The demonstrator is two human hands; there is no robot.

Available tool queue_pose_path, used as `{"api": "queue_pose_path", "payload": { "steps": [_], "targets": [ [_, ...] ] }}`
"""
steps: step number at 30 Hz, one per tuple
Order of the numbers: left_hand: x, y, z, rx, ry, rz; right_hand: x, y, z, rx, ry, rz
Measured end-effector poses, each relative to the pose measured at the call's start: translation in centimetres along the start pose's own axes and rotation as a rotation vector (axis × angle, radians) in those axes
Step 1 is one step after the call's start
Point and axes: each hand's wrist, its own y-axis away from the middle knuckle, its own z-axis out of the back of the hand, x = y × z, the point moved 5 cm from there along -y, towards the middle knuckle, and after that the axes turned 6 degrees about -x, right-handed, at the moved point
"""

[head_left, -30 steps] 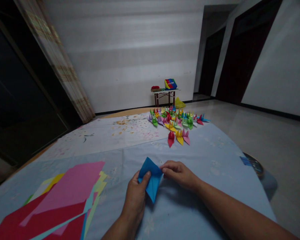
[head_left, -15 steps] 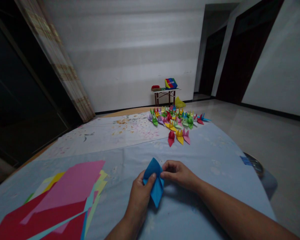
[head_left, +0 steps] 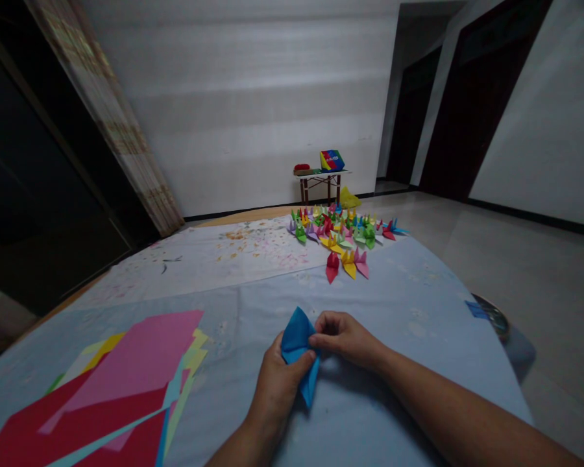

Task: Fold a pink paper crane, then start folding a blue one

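Observation:
A piece of folded blue origami paper [head_left: 298, 332], shaped like a pointed diamond, is held upright just over the tablecloth in front of me. My left hand [head_left: 283, 376] grips it from the left, the thumb pressed across its front and the fingers behind. On the paper's right edge, my right hand [head_left: 343, 337] pinches with thumb and index finger, its other fingers curled. The folds under my left thumb are partly hidden.
Coloured paper sheets [head_left: 131, 363] lie in a loose pile at the left. Several folded paper cranes [head_left: 340, 227] crowd the table's far right; red, yellow and pink ones [head_left: 349, 264] stand nearer. A pale blue floral tablecloth [head_left: 409, 324] covers the table. A stool [head_left: 509, 337] stands at right.
My left thumb has slid right and slightly down across the blue paper, towards its right edge. My right fingertips have shifted a little left onto the paper, whose lower point has turned slightly right.

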Motion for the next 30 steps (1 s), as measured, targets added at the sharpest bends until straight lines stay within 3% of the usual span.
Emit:
{"api": "queue_pose_path", "payload": {
  "steps": [9, 22, 30],
  "targets": [
    [-0.22, 0.25, -0.27, 0.069, -0.069, -0.028, 0.52, 0.21, 0.41, 0.055, -0.074, -0.025],
    [-0.66, 0.73, -0.75, 0.114, -0.059, -0.022, 0.11, -0.07, 0.68, -0.054, -0.055, -0.093],
    [-0.04, 0.55, -0.74, 0.137, -0.006, 0.023, 0.26, 0.12, 0.66, -0.036, -0.044, -0.126]
  ]
}}
